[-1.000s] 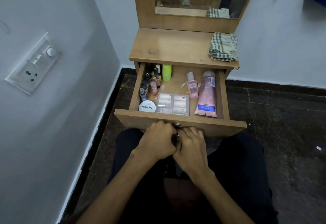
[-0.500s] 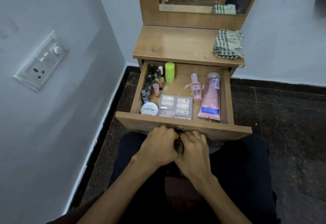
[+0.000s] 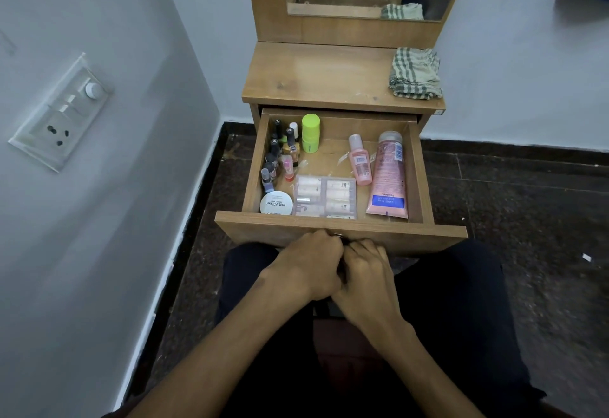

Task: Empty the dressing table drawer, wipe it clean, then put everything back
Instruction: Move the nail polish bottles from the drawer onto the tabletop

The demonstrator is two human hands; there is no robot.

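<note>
Head view: we find the drawer (image 3: pixel 339 231) pulled out from the dressing table (image 3: pixel 329 78), its front panel over the person's lap. Both the left hand (image 3: pixel 306 266) and the right hand (image 3: pixel 365 274) sit side by side at the middle of that panel, fingers curled around the handle; the handle itself is almost wholly hidden. Inside we note nail polish bottles (image 3: pixel 276 157) along the left wall, a green container (image 3: pixel 310 133), a white round tin (image 3: pixel 276 203), a clear packet (image 3: pixel 325 197), a small pink bottle (image 3: pixel 360 160) and a pink tube (image 3: pixel 388 177). A checked cloth (image 3: pixel 416 73) lies on the tabletop's right.
</note>
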